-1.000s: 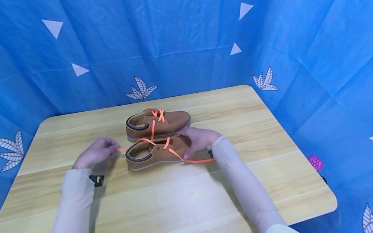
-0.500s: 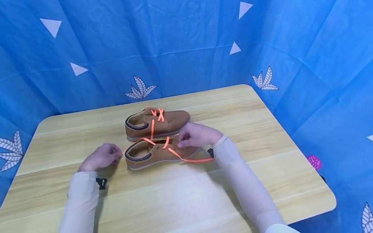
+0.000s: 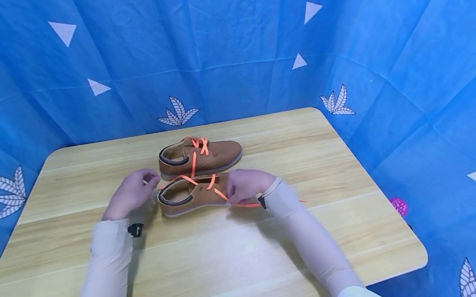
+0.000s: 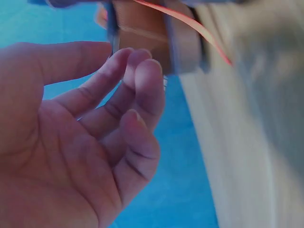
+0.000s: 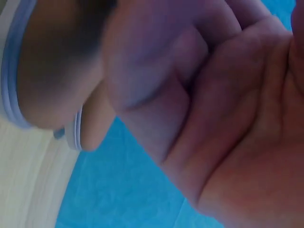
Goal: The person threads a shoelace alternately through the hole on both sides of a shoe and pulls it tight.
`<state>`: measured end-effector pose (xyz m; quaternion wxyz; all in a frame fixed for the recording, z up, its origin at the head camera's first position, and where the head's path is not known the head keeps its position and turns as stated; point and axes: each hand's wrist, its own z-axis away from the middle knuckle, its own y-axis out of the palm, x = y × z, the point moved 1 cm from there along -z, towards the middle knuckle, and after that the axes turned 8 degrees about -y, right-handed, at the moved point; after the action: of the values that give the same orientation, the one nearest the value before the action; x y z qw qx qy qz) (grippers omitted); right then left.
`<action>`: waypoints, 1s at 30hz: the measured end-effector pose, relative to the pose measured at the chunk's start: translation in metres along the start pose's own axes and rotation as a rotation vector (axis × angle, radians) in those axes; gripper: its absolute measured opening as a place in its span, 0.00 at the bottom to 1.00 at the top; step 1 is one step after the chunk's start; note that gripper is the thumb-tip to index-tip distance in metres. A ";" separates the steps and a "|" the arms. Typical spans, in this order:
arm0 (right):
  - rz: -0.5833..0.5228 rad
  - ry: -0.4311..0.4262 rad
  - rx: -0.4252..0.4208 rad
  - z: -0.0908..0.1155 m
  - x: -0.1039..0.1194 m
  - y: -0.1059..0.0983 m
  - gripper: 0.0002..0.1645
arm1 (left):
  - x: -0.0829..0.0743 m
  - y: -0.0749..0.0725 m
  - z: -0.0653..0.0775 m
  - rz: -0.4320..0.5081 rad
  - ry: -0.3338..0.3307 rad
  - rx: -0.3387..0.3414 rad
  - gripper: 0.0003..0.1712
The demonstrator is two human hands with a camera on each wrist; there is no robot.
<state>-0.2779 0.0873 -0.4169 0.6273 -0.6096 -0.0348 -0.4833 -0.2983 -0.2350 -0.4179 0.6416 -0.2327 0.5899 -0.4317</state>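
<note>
Two brown lace-up shoes lie side by side, toes to the right: the far shoe [image 3: 221, 155] and the near shoe [image 3: 196, 202]. Both have orange laces. My left hand [image 3: 136, 189] is just behind the near shoe's heel, its fingers loosely bent and holding nothing. In the left wrist view, an orange shoelace [image 4: 190, 21] hangs free beyond the fingertips. At the near shoe's front side my right hand [image 3: 248, 186] has curled fingers and pinches the other lace end [image 3: 249, 205]. Its fingertips are hidden in the right wrist view.
The shoes stand on a light wooden table [image 3: 190, 277] with rounded corners. A blue patterned curtain [image 3: 241, 91] surrounds it at the back and sides. The lace's tip [image 3: 303, 201] pokes out on the tabletop past my right wrist.
My left hand has let go of the rear lace end and moved slightly up and to the right. The right hand has come down from the shoe's toe to the lace beside it.
</note>
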 end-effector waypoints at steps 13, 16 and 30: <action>0.177 -0.002 -0.111 -0.009 0.002 0.005 0.28 | -0.055 0.022 -0.004 0.075 0.202 -0.092 0.14; 0.087 -0.070 -0.107 -0.006 -0.002 0.002 0.20 | -0.060 0.030 -0.007 0.071 0.236 -0.058 0.13; -0.623 -0.315 -0.112 0.024 -0.007 -0.024 0.13 | -0.067 0.044 -0.013 0.030 0.323 0.060 0.14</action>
<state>-0.2841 0.1153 -0.3979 0.4023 -0.6702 -0.2891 -0.5526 -0.2938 -0.1541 -0.4189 0.5514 -0.1324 0.6756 -0.4712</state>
